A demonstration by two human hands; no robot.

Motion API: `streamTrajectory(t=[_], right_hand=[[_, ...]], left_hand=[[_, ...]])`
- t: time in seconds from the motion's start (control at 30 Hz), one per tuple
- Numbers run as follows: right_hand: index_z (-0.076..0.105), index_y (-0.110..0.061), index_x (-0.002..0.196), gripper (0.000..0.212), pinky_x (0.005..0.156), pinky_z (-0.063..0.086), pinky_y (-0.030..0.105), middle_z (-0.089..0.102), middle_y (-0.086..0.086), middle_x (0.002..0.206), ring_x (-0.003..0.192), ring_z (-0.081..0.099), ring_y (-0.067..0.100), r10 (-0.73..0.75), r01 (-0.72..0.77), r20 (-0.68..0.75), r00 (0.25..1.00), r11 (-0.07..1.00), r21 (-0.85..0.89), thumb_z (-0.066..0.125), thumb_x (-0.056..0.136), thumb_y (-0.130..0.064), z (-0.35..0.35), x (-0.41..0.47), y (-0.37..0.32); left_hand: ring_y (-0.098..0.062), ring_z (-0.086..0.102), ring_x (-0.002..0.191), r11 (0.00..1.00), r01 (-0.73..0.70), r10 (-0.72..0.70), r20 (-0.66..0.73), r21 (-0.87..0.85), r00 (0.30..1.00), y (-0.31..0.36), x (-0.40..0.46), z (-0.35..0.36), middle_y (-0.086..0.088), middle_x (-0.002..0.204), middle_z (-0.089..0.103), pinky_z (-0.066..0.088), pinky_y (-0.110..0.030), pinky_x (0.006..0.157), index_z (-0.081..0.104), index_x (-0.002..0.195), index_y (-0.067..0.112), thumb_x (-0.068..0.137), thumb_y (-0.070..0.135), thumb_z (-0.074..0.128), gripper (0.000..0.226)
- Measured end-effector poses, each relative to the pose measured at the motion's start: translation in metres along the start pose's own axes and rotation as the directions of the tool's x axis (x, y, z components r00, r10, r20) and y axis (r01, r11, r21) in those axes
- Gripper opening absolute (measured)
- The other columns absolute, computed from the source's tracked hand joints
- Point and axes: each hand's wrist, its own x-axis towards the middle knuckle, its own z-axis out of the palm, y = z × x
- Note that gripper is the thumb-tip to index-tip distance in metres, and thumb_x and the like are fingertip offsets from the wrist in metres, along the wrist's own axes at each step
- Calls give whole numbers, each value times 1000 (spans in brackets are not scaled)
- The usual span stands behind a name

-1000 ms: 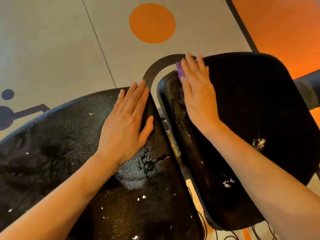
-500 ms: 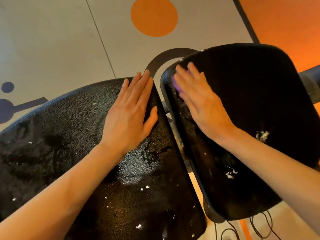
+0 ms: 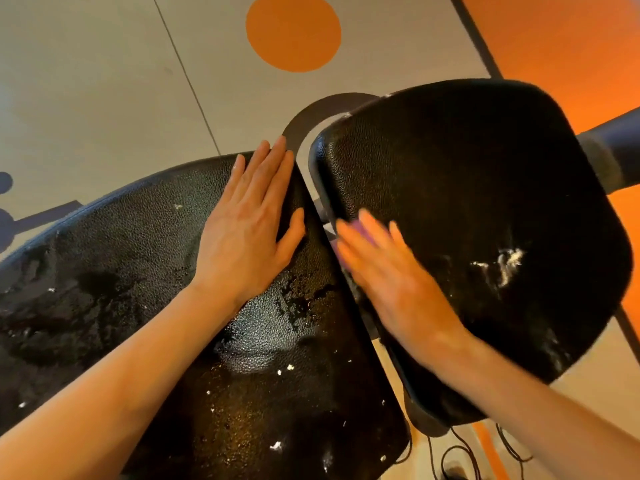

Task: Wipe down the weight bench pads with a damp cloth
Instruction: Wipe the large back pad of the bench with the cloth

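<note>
The larger black textured vinyl pad (image 3: pixel 145 306) is steadied by the flat, open left hand (image 3: pixel 249 230). On the smaller black pad (image 3: pixel 467 209), the purple cloth (image 3: pixel 360 225) is pressed beneath the outstretched right hand (image 3: pixel 388 271), apparently for wiping.

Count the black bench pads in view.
2. The left pad lies under the left hand; the right pad lies under the right hand. Others may sit out of frame.

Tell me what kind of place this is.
Most likely a gym. Two black textured bench pads, the left pad and the right pad, sit on a dark metal frame, and the floor has sports-style markings with an orange circle.
</note>
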Motion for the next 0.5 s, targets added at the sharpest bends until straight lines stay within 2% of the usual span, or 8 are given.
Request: streamTrajectory(t=[0.07,0.23,0.33,0.43,0.5], right_hand=[[36,-7,145,51,122,7,42,27,7,156,148,13,27,-24,23,44,999,999,33,45,95,-2,-1,-15,1],[42,-3,141,44,121,12,44,34,11,153,146,19,30,111,-108,-91,990,993,41,48,98,-5,3,98,7],[37,-5,144,48,121,10,45,27,9,156,147,13,28,87,-88,-48,995,996,-27,46,97,-3,9,31,0],[26,-9,148,46,122,5,42,8,5,160,149,3,26,29,-25,44,999,996,-88,30,102,-9,0,-58,-14],[31,-8,147,46,121,10,43,17,6,159,148,9,25,37,-38,49,998,999,8,34,101,-7,1,-43,-5]], left_hand=[[-21,13,152,1000,3,-3,-10,5,1000,-1,0,0,-9,162,20,5,-35,125,25,153,7,101,39,37,63],[-23,13,152,1000,-19,19,-3,9,1000,-1,-2,1,-10,162,21,4,-34,125,26,153,6,101,38,38,62],[-23,12,152,1000,-22,22,11,0,1000,0,-1,-1,-11,162,20,2,-33,125,26,153,5,101,37,39,62],[-24,11,152,999,-28,27,35,30,999,1,-1,-6,-11,163,18,2,-35,124,23,153,5,102,37,37,62],[-25,12,152,998,-64,63,41,24,997,9,-6,-7,-12,162,18,5,-39,124,23,153,5,101,35,38,62]])
